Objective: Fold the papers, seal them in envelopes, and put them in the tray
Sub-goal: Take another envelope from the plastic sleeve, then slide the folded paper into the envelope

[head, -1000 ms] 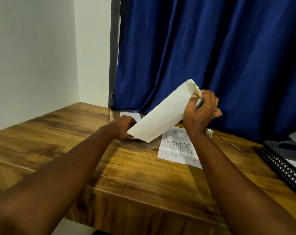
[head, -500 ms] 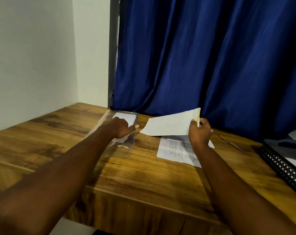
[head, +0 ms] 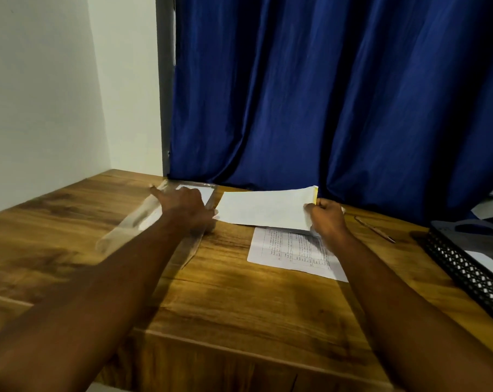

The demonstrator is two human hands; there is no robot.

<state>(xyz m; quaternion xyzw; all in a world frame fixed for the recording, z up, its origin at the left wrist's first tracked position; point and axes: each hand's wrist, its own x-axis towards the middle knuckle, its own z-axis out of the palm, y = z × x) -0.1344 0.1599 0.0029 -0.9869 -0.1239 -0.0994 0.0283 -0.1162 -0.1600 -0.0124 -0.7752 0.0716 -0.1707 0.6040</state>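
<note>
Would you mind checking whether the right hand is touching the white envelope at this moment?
Touching. The head view shows the right hand pinching the right end of the white envelope, its fingertips overlapping that edge, just above the printed paper.

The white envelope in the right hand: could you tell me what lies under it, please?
Under the envelope lies a printed sheet on the table; its far end is covered by the envelope and right hand.
</note>
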